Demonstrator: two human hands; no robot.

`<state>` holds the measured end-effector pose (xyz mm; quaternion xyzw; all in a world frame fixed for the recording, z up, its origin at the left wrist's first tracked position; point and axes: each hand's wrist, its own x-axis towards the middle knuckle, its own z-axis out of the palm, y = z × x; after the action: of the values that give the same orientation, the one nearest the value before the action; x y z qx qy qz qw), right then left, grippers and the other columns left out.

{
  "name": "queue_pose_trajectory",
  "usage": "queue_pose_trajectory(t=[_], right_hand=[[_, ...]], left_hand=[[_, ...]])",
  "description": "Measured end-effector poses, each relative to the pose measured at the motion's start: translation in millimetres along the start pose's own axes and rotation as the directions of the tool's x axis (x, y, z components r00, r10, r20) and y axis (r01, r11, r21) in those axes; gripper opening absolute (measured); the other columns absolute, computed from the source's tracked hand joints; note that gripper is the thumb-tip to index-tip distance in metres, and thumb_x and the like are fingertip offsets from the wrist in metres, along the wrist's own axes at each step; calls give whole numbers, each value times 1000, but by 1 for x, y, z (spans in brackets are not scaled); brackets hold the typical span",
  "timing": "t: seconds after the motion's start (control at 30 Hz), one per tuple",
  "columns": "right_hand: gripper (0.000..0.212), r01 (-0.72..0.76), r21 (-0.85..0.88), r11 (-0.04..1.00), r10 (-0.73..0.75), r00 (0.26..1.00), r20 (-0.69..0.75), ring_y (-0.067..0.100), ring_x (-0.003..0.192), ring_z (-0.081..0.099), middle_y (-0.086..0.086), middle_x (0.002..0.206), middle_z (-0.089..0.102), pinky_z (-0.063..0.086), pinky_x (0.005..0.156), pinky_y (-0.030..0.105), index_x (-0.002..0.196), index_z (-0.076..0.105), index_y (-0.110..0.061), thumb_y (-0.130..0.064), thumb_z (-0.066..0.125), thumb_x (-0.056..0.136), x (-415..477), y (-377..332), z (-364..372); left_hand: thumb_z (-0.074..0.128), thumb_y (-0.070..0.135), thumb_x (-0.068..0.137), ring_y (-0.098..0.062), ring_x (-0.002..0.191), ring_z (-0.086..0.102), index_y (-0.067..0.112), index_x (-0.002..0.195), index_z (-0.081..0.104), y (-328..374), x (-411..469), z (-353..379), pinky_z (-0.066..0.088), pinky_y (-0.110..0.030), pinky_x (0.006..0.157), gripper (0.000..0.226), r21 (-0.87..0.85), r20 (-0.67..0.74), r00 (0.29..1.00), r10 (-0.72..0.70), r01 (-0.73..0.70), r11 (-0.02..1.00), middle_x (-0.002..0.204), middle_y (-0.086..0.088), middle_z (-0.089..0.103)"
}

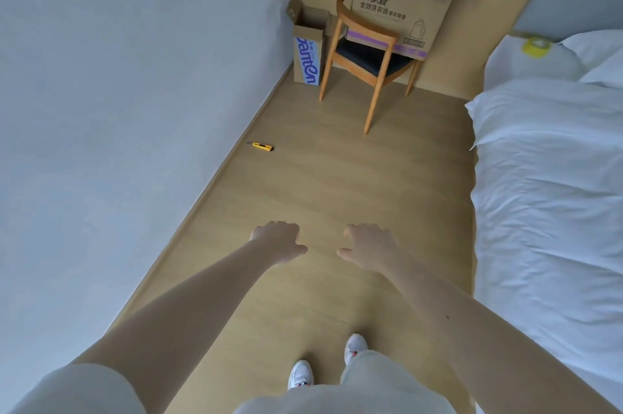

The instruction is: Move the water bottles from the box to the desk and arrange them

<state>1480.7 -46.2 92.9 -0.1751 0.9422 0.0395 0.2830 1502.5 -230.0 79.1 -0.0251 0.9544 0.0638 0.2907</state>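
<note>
Both arms reach forward over the wooden floor. My left hand [278,240] and my right hand [367,243] hang side by side, palms down, fingers loosely curled, holding nothing. Far ahead, a narrow cardboard box with blue lettering [308,49] stands open on the floor in the corner. A larger open cardboard box [401,5] sits on a wooden chair [367,59] beside it. No water bottles and no desk show in this view; the insides of both boxes are hidden.
A grey wall runs along the left. A bed with white bedding [553,198] fills the right side, with a roll of yellow tape [536,44] near its head. A yellow utility knife [262,146] lies on the floor by the wall. My white shoes [328,363] are below.
</note>
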Motion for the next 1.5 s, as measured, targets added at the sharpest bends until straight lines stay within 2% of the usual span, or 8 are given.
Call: queue_pose_trajectory(t=[0.23, 0.47, 0.6, 0.7, 0.87, 1.3, 1.4, 1.5], right_hand=[[50, -3, 30, 1000, 2, 1000, 31, 29, 124, 46, 9, 132, 52, 38, 100, 41, 136, 43, -13, -45, 43, 98, 57, 33, -31], [49, 42, 57, 997, -38, 997, -69, 28, 116, 51, 8, 125, 55, 42, 94, 41, 134, 45, -13, -46, 42, 98, 137, 90, -103], [48, 26, 93, 995, -15, 994, -110, 28, 114, 53, 7, 124, 56, 41, 93, 40, 134, 45, -15, -46, 43, 98, 171, 137, -138], [47, 3, 115, 993, 9, 995, -101, 28, 114, 53, 7, 125, 55, 42, 92, 39, 133, 45, -14, -45, 42, 98, 194, 168, -153], [49, -45, 160, 986, 53, 997, -48, 29, 120, 49, 9, 131, 52, 41, 97, 41, 137, 42, -14, -45, 43, 99, 223, 200, -166], [50, -203, 223, 953, 214, 977, -26, 28, 124, 48, 7, 134, 54, 40, 97, 38, 138, 43, -17, -46, 45, 97, 354, 245, -242], [47, -214, 225, 951, 227, 973, -34, 27, 119, 49, 6, 130, 56, 40, 92, 38, 135, 46, -17, -44, 45, 96, 395, 248, -274], [46, -219, 224, 950, 236, 971, -50, 26, 115, 50, 5, 126, 57, 40, 88, 37, 134, 46, -18, -45, 45, 97, 436, 244, -305]], left_hand=[[47, 46, 94, -22, 117, 49, 20, 123, 53, 14, 64, -32, 36, -31, 78, 39, 13, 16, 1000, 25, -25, 1000, 121, -1, 59], [47, 43, 95, -20, 117, 49, 21, 122, 54, 51, 145, -121, 37, -30, 78, 35, 43, -59, 998, 8, -6, 999, 121, 0, 58], [45, 45, 96, -20, 120, 47, 21, 123, 53, 89, 192, -169, 40, -33, 86, 37, 86, -95, 994, 47, -38, 996, 123, 0, 56], [46, 45, 96, -21, 122, 46, 21, 124, 53, 116, 223, -186, 40, -34, 91, 38, 127, -80, 994, 80, -70, 989, 125, -1, 56], [46, 46, 95, -22, 121, 48, 21, 125, 52, 140, 265, -201, 38, -34, 85, 39, 213, -14, 992, 122, -116, 970, 126, -1, 56], [49, 47, 94, -26, 119, 53, 17, 125, 56, 141, 433, -291, 42, -37, 89, 43, 236, -7, 962, 274, -265, 935, 125, -3, 59], [52, 45, 92, -24, 114, 56, 15, 120, 60, 130, 479, -322, 42, -34, 84, 41, 200, -28, 951, 307, -296, 934, 121, -2, 62], [52, 44, 92, -24, 111, 57, 16, 122, 59, 111, 520, -354, 48, -35, 88, 42, 163, -30, 947, 320, -311, 936, 119, -3, 63]])
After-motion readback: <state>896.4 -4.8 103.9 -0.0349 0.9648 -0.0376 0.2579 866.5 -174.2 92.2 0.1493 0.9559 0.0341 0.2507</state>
